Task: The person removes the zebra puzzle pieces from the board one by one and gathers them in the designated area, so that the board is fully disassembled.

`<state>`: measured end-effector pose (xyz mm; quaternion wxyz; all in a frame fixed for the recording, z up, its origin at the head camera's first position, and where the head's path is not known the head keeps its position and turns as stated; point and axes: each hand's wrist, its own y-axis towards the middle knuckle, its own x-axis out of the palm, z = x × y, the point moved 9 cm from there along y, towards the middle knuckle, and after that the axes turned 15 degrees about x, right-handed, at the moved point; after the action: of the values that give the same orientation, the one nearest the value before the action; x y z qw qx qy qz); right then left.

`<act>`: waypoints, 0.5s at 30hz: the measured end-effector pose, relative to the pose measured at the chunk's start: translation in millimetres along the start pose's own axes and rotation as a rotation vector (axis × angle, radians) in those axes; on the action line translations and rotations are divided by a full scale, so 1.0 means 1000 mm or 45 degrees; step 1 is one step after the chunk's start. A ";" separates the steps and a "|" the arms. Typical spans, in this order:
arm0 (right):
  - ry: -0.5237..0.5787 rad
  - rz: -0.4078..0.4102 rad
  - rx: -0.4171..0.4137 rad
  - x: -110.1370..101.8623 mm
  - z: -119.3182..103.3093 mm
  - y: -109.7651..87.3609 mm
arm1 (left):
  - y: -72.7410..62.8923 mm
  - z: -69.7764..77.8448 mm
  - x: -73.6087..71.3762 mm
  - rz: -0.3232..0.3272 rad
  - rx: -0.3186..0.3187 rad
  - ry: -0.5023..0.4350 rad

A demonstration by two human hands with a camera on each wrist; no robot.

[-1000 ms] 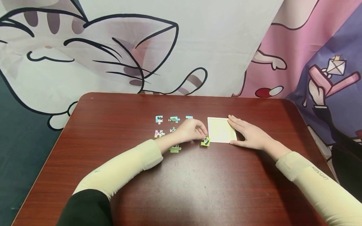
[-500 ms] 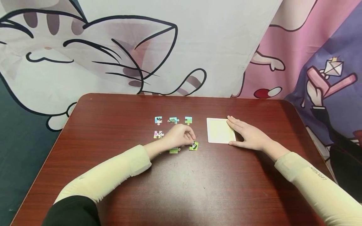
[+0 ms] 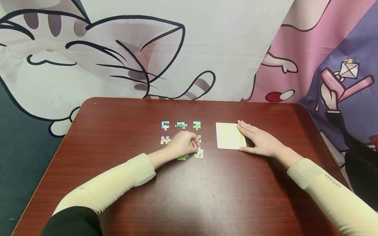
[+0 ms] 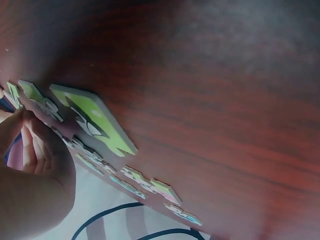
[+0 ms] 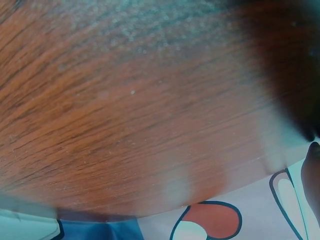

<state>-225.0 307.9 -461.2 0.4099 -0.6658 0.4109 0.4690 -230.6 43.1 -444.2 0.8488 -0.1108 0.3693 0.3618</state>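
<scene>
My left hand (image 3: 183,144) pinches a green and white jigsaw puzzle piece (image 3: 199,153) by its upper edge, at the near right corner of a group of pieces. In the left wrist view its thumb and fingertips come together at that piece (image 4: 13,94), low over the table. Part of the group is hidden under the hand and wrist. Fingers spread, my right hand (image 3: 260,141) rests along the right edge of a pale yellow puzzle tray (image 3: 231,136). In the right wrist view only a dark bit of that hand (image 5: 312,172) shows.
Several pieces lie in rough rows, among them a blue-topped piece (image 3: 165,125), a blue-green piece (image 3: 181,125) and a pink and white piece (image 3: 165,140). A larger-looking green piece (image 4: 95,120) is nearest the left wrist camera. Behind the reddish-brown table (image 3: 189,196) hangs a cartoon cloth (image 3: 230,49).
My left hand has carried the puzzle piece leftward from beside the tray to the near right corner of the group. The right hand and tray have stayed in place.
</scene>
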 end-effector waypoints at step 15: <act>-0.002 0.003 0.000 0.001 0.002 0.000 | -0.007 -0.001 -0.001 -0.022 0.004 0.001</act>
<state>-225.1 309.8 -463.1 0.4095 -0.6649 0.4113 0.4702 -226.7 37.1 -445.1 0.8518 -0.1128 0.3694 0.3538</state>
